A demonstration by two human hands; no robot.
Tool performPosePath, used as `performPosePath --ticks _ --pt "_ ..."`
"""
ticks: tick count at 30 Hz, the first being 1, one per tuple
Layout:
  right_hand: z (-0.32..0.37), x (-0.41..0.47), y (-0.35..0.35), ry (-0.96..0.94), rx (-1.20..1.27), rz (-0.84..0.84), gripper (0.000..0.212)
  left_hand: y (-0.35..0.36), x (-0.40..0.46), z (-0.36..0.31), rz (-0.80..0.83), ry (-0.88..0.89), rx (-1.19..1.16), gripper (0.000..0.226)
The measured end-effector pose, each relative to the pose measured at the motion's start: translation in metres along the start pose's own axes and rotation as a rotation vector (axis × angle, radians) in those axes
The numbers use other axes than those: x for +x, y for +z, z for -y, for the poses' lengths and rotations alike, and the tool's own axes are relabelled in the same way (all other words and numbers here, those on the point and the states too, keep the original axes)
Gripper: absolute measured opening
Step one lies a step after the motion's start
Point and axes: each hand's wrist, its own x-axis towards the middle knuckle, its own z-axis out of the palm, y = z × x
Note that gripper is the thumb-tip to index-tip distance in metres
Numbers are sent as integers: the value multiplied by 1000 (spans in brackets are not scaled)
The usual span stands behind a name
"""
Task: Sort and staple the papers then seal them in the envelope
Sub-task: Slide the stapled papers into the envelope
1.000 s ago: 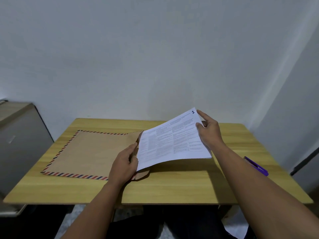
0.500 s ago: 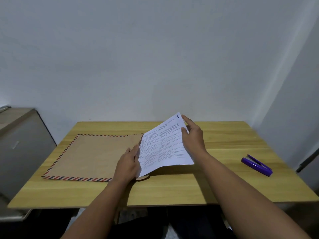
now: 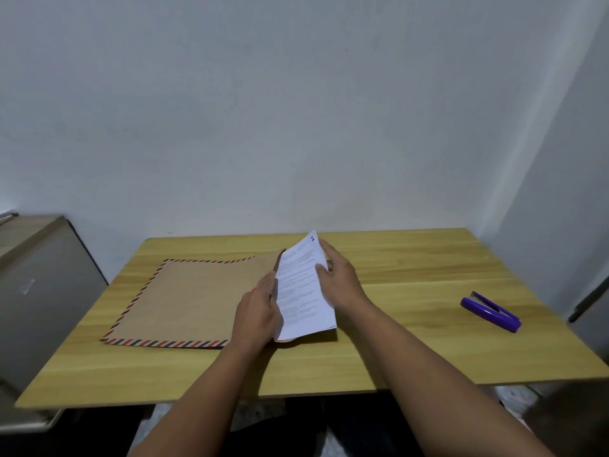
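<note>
A large brown envelope with a red-and-blue striped border lies flat on the left half of the wooden table, its open end facing right. White printed papers stick partway out of that opening, tilted upward. My left hand holds the envelope's open edge beside the papers. My right hand grips the papers' right edge. A purple stapler lies on the table to the right, apart from both hands.
A grey cabinet stands left of the table. White walls close in behind and on the right. A dark rod leans at the far right past the table edge.
The papers have slid left, deeper into the envelope, so less white sheet shows. My right hand moved left with them. The left hand stayed at the envelope's mouth.
</note>
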Motion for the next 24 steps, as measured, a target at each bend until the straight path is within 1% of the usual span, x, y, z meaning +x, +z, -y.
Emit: performPosePath --ticks 2,3,8,14,17,21,22,24 --pt "-2 -8 -1 1 -39 165 62 -1 -3 -3 -9 8 -14 46" --pt "-3 -10 -3 -8 -77 181 62 -1 -4 -3 -15 11 -19 46" --pt "1 -12 -10 39 -122 30 62 3 -6 -7 -24 2 -38 48" --pt "4 -14 4 27 -190 30 59 1 -9 -21 -28 5 -78 60" --pt "5 -18 3 -29 -318 -19 53 -1 -9 -17 -22 -18 -79 57" --pt "8 -20 3 -51 -409 -24 47 1 -10 -15 -17 0 -93 53" --pt "10 -20 4 -57 -414 -28 46 0 -12 -16 -16 12 -89 54" --pt "12 -19 7 -64 -400 -36 44 -2 -15 -19 -9 28 -95 68"
